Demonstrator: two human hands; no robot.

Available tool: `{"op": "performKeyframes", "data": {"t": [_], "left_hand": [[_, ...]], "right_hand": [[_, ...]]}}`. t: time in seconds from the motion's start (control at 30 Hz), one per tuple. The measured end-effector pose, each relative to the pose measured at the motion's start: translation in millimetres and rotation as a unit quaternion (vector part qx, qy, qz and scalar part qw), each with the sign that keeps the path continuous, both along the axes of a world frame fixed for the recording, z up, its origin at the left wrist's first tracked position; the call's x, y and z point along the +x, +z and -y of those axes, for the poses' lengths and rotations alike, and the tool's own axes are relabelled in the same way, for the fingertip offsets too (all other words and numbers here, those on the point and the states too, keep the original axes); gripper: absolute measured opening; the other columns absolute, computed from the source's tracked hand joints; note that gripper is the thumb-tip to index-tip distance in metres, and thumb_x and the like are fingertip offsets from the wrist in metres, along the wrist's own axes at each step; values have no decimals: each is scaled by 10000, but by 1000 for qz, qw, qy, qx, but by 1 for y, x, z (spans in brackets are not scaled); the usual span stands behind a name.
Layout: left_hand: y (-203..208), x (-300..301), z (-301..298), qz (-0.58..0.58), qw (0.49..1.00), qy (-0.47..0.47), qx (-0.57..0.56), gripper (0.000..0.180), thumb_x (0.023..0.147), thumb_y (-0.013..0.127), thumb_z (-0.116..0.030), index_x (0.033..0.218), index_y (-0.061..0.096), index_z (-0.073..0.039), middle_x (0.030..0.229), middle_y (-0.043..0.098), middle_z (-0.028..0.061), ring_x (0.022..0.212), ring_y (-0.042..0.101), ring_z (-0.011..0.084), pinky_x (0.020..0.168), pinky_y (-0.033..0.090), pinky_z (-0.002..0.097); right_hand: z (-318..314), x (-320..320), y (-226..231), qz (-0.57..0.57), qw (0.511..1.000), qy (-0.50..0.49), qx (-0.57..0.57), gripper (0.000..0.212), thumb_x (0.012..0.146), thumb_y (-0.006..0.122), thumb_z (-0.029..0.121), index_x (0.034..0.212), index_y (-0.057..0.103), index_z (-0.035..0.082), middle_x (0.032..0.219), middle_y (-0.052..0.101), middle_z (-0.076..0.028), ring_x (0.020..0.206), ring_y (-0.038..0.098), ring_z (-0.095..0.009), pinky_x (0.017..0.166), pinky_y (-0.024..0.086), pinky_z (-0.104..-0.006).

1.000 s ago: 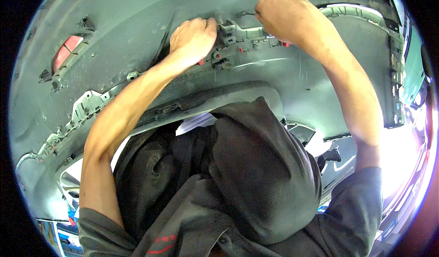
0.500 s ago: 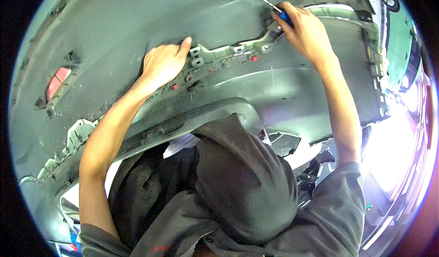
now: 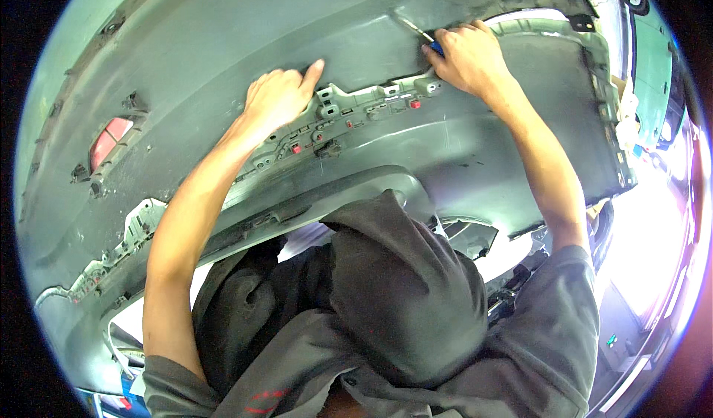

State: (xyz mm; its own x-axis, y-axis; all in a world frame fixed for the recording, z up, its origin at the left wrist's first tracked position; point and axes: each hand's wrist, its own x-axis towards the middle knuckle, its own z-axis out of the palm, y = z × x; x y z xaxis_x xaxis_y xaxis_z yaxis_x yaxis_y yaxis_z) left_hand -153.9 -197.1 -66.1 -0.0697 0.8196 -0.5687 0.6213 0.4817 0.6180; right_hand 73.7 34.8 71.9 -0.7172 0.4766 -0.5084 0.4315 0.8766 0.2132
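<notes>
A large dark grey bumper cover (image 3: 245,28) lies before me with its inner side up. My right hand (image 3: 471,60) is closed round the blue handle of a screwdriver (image 3: 417,28). The thin metal shaft points up and left over the panel. My left hand (image 3: 278,97) rests on the bumper cover at the left end of a pale bracket strip (image 3: 364,95). Its thumb sticks out and its other fingers are bent, their tips hidden. Between my hands, the strip carries clips, among them a red clip (image 3: 415,104).
A red reflector (image 3: 111,143) sits in the panel at left. Another pale bracket (image 3: 141,221) runs along the lower left. At the right edge stands a green car (image 3: 653,76). My dark-clothed knee (image 3: 408,284) is close below the bumper.
My right hand has come left and down with the screwdriver, nearer the bracket strip. My left hand has stayed near the strip's left end. The whole view has shifted slightly.
</notes>
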Motion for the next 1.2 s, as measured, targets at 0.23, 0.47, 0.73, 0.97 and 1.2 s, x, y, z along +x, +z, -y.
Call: {"op": "performKeyframes", "data": {"t": [0.23, 0.47, 0.73, 0.97, 1.2], "left_hand": [[-22, -16, -22, 100, 995, 17, -5, 980, 1143, 293, -680, 640, 746, 28, 561, 682, 212, 653, 766, 387, 805, 625, 491], [-1, -25, -27, 167, 983, 22, -71, 924, 1159, 309, -615, 687, 771, 31, 645, 755, 191, 608, 779, 275, 725, 648, 400], [-4, -26, -25, 184, 978, 32, -97, 848, 1173, 313, -534, 744, 800, 12, 686, 782, 153, 674, 793, 254, 831, 649, 425], [-3, -28, 1, 249, 965, -23, -79, 1005, 1091, 299, -808, 871, 821, 22, 804, 803, 166, 768, 785, 215, 780, 612, 382], [-2, -9, 2, 305, 945, 55, -107, 792, 1074, 487, -765, 1062, 804, -39, 882, 778, 121, 777, 716, 204, 772, 598, 383]], "right_hand": [[32, -18, 44, -96, 993, -3, 74, 402, 1028, 701, 409, 828, 756, 64, 745, 726, -155, 799, 715, -345, 898, 497, -464], [47, -26, 79, -120, 986, 17, 115, 390, 955, 797, 402, 731, 718, 92, 689, 698, -100, 745, 689, -284, 830, 480, -424], [25, -10, 49, -184, 973, 48, 131, 419, 954, 789, 432, 734, 765, 76, 666, 679, -133, 701, 674, -335, 854, 492, -430], [9, 4, 23, -159, 973, 38, 161, 501, 1002, 719, 546, 812, 793, 88, 799, 737, -161, 858, 692, -404, 856, 532, -487], [10, 3, 28, -115, 980, 42, 159, 502, 1018, 705, 554, 876, 815, 85, 853, 755, -170, 862, 695, -389, 912, 521, -457]]}}
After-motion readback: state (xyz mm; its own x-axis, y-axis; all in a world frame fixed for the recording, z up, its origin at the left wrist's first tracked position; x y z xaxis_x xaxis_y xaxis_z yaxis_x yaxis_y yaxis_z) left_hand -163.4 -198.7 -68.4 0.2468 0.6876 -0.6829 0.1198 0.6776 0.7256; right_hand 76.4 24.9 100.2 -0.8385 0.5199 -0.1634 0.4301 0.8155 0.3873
